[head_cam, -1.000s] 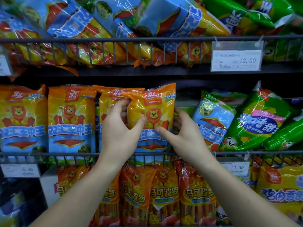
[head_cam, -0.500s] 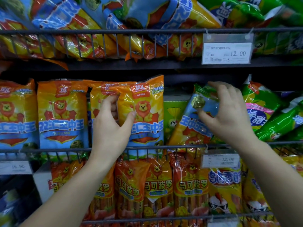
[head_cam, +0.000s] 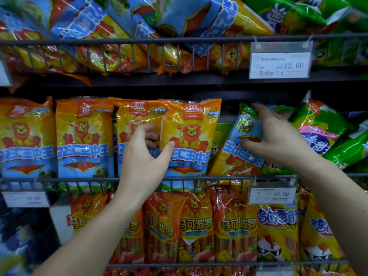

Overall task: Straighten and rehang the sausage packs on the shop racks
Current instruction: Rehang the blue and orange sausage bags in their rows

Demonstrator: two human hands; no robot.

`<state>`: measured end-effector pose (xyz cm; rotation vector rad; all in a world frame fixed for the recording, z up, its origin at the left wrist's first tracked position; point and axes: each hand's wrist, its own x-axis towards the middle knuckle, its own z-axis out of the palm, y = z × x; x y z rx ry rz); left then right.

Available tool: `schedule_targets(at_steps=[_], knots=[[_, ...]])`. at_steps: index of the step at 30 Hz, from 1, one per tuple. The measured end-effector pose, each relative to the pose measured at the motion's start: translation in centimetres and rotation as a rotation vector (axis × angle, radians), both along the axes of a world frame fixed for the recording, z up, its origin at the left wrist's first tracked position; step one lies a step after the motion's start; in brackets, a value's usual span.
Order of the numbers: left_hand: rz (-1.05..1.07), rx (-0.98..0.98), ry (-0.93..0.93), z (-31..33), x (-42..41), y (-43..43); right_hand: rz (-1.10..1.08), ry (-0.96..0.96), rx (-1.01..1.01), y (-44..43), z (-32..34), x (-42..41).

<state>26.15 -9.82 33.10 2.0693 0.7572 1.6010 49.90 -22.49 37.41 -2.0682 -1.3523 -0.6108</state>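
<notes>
Orange and blue lion sausage packs stand upright in a row on the middle wire rack (head_cam: 79,179). My left hand (head_cam: 146,156) pinches the left edge of the front lion pack (head_cam: 191,136), thumb on its face and fingers behind it. To its right a similar pack (head_cam: 237,156) leans upside down, its blue and green end up. My right hand (head_cam: 278,140) grips that tilted pack near its top, fingers over the upper corner and thumb on its front.
Green sausage packs (head_cam: 322,128) lie slanted at the right of the same rack. The rack above holds tumbled blue and yellow packs (head_cam: 99,36) and a 12.00 price tag (head_cam: 279,63). Below hang orange packs (head_cam: 197,226) behind another price tag (head_cam: 271,195).
My right hand left the front lion pack, moved right and took hold of the tilted upside-down pack. My left hand kept its grip on the lion pack, which now stands straighter.
</notes>
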Motion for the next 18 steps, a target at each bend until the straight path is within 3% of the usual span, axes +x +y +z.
schedule_targets(at_steps=[10, 15, 18], knots=[[0.059, 0.091, -0.119, -1.1, -0.4, -1.2, 0.037, -0.058, 0.019, -0.9, 1.4, -0.6], [0.021, 0.143, -0.069, -1.3, 0.1, -1.9, 0.002, -0.211, 0.042, -2.1, 1.9, -1.1], [0.001, 0.155, -0.045, -1.6, 0.6, -2.4, 0.048, -0.205, 0.126, -2.8, 1.5, -1.3]])
